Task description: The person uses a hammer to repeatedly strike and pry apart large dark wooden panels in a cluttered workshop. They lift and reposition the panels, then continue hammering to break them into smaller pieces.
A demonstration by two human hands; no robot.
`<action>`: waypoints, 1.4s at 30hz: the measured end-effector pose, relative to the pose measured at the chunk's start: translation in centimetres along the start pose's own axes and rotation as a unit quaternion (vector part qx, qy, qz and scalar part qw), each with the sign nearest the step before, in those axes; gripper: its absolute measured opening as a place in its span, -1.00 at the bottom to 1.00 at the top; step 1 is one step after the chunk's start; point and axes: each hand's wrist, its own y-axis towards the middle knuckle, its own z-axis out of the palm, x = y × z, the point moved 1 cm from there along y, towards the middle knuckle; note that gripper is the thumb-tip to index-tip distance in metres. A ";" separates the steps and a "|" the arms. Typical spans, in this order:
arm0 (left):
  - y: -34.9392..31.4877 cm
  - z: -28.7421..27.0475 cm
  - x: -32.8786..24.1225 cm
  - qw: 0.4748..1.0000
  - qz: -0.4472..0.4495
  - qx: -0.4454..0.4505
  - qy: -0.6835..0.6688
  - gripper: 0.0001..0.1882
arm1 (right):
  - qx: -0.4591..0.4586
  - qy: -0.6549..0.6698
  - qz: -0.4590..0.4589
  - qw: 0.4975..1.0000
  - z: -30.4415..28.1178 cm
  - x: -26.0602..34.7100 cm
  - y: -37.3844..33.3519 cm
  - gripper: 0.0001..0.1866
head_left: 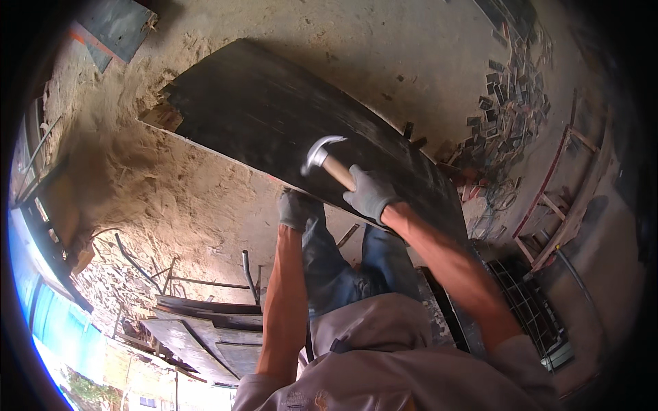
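Note:
A large dark board point(274, 103) lies slanted in front of me, its far left corner broken and showing bare wood. My right hand point(372, 194), in a grey glove, is wrapped round the wooden handle of a claw hammer point(334, 168). The hammer's metal head is smeared by motion over the board's near part. At the board's near edge, my left hand point(295, 209), also gloved in grey, is closed on the edge. Its fingertips are hidden, so anything small between them does not show.
Many small offcut blocks point(510, 103) are heaped on the floor at the far right. A wooden frame point(558, 198) stands right of them. Stacked panels point(199, 342) and metal bars point(248, 274) are at lower left. Another dark panel point(116, 31) lies at the far left, and sawdust covers the floor.

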 end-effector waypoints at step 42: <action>6.9 30.4 -36.2 0.998 -0.045 0.003 0.050 -0.73 | -0.420 0.900 0.096 0.067 -2.2 -49.5 -11.2 -0.60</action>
